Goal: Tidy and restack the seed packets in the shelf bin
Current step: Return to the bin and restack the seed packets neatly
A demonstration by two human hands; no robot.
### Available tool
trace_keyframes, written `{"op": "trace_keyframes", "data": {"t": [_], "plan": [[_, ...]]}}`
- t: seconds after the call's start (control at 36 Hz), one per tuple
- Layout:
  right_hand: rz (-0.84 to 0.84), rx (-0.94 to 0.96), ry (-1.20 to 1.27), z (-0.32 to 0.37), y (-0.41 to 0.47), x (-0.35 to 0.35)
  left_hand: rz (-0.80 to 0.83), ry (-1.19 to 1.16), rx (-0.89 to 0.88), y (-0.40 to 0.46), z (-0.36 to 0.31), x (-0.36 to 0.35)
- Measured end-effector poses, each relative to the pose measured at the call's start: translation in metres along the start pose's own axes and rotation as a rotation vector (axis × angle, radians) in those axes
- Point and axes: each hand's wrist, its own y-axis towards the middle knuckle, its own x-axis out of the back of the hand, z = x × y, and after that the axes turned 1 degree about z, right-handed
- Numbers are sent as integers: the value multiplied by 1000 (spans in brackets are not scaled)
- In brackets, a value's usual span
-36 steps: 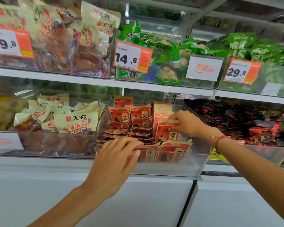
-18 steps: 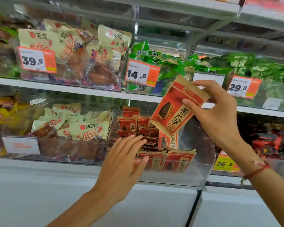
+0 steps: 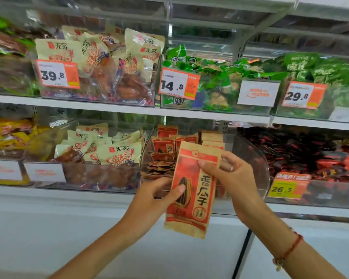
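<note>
Both hands pinch one seed packet point(image 3: 191, 190) upright, near side of clear bin point(image 3: 256, 158): left hand point(image 3: 155, 198) low-left edge, right hand point(image 3: 230, 176) upper-right. More packets stacked in bin behind.

A kraft-brown seed packet point(image 3: 191, 190) with an orange-red panel, black characters and a dark striped sunflower seed printed on it. Matching brown-and-red packets point(image 3: 165, 150) fill the clear bin point(image 3: 256, 158) at the lower shelf's middle. A thin red cord bracelet point(image 3: 290, 248) with a small gold charm circles the right wrist. Cream packs with red lettering point(image 3: 117, 154) lie in the bin toward the left edge, yellow packs point(image 3: 8, 133) beyond them. On the upper shelf, green wrappers point(image 3: 220, 77) sit behind an orange-and-white price tag point(image 3: 178, 83). A yellow-and-orange tag point(image 3: 288, 187) fronts dark red-and-black packets point(image 3: 310, 150) toward the right edge. The shelf boards point(image 3: 109, 109) are white.
</note>
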Motion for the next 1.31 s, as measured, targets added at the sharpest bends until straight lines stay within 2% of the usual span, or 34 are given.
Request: {"op": "trace_keyframes", "data": {"t": [0.11,0.25,0.56,0.64,0.75,0.81,0.89,1.03,1.11,1.22,1.31], "plan": [[-26,8,-106,-5,0,5,-26,37,8,1,4,3],[108,-109,-225,-12,4,11,-84,-23,27,3,4,2],[102,-65,-183,-19,1,15,-66,-2,58,4,5,-1],[175,-91,-195,-20,3,16,-113,9,35,5,7,-1],[371,-126,-285,-17,4,17,-227,-28,-16,7,5,-1],[412,-109,-318,-18,2,16,-269,-42,-28,7,3,0],[374,-57,-311,-21,0,13,-302,-86,-39,5,0,-1],[268,158,-388,-20,-9,8,-336,-49,-116,3,-4,0],[248,247,-432,-19,-18,2,-352,-62,-92,3,-9,-2],[310,253,-450,-17,-26,-2,-279,51,0,3,-6,-4],[358,225,-492,-18,-27,-1,-196,41,64,2,-9,-4]]}}
